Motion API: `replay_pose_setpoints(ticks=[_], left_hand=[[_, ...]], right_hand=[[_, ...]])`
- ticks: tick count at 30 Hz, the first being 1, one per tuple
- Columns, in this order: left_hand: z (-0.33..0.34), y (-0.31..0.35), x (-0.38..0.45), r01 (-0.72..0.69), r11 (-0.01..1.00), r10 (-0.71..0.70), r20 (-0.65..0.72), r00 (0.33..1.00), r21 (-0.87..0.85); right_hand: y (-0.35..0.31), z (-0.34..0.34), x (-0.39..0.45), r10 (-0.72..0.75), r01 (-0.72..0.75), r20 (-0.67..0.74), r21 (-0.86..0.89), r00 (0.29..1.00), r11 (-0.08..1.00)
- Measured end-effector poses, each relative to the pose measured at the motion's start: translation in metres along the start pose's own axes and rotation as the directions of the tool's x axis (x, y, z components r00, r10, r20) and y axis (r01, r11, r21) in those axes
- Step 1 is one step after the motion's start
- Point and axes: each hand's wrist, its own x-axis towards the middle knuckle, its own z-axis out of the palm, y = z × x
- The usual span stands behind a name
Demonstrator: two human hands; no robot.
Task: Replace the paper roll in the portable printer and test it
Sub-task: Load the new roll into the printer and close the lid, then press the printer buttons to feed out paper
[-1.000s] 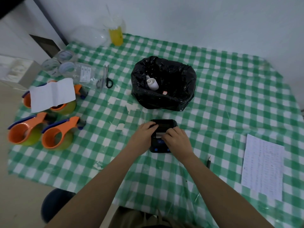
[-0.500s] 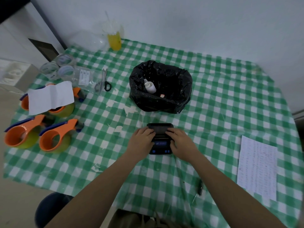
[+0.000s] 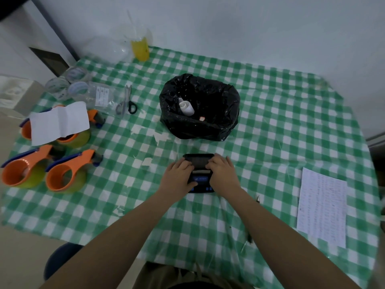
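Shifted since the earlier frame: left hand (image 3: 179, 176) off the printer's top face and onto its left edge, right hand (image 3: 223, 171) settled on the right edge — fingers pressed over the closed lid. Gripped from both sides, the portable printer (image 3: 199, 164), black with a blue panel, flat on the green checked tablecloth (image 3: 270, 126), just in front of the black bin bag (image 3: 200, 107). Seen at the paper slot: a thin white strip. Inside the bag: a spent white paper roll (image 3: 186, 107). Placed at far left, well apart from the printer: orange tape dispensers (image 3: 62, 172), scissors (image 3: 127, 101). Placed at far right — a printed sheet (image 3: 321, 207).
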Motion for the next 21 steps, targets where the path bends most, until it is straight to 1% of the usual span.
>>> replay_pose_setpoints(ticks=[2,3,4,6,7,8,10,13,15,18,21], left_hand=[[-0.002,-0.001,-0.001,0.056,0.980,-0.060,-0.014,0.998,-0.191],[-0.002,-0.001,-0.004,0.096,0.942,-0.115,-0.040,0.993,-0.322],[0.000,-0.001,-0.008,0.152,0.882,-0.192,-0.046,0.980,-0.446],[0.002,0.002,-0.016,0.259,0.753,-0.321,0.007,0.947,-0.605],[0.004,0.004,-0.018,0.278,0.708,-0.333,0.041,0.942,-0.649],[0.005,0.006,-0.019,0.266,0.681,-0.309,0.062,0.949,-0.683],[0.006,0.010,-0.020,0.227,0.655,-0.251,0.075,0.965,-0.720],[0.005,0.016,-0.023,0.229,0.672,-0.261,0.065,0.963,-0.704],[0.008,0.016,-0.024,0.233,0.681,-0.270,0.057,0.961,-0.694],[0.009,0.016,-0.025,0.263,0.679,-0.289,0.080,0.954,-0.685],[0.009,0.015,-0.026,0.300,0.691,-0.302,0.114,0.946,-0.658]], right_hand=[[0.005,-0.004,0.001,0.006,0.000,-0.040,0.147,0.999,0.989],[0.007,-0.005,-0.002,0.053,-0.035,-0.065,0.244,0.997,0.969],[0.009,-0.004,-0.009,0.126,-0.095,-0.071,0.337,0.990,0.937],[0.011,0.003,-0.024,0.269,-0.230,-0.008,0.493,0.963,0.839],[0.010,0.008,-0.030,0.315,-0.286,0.046,0.555,0.948,0.781],[0.009,0.011,-0.035,0.346,-0.329,0.093,0.605,0.934,0.725],[0.005,0.015,-0.038,0.389,-0.366,0.127,0.678,0.912,0.638],[0.003,0.016,-0.037,0.446,-0.385,0.144,0.766,0.883,0.515],[0.004,0.016,-0.037,0.458,-0.395,0.169,0.797,0.873,0.457],[0.003,0.015,-0.037,0.470,-0.401,0.180,0.810,0.864,0.427],[0.000,0.016,-0.038,0.476,-0.395,0.160,0.800,0.865,0.451]])
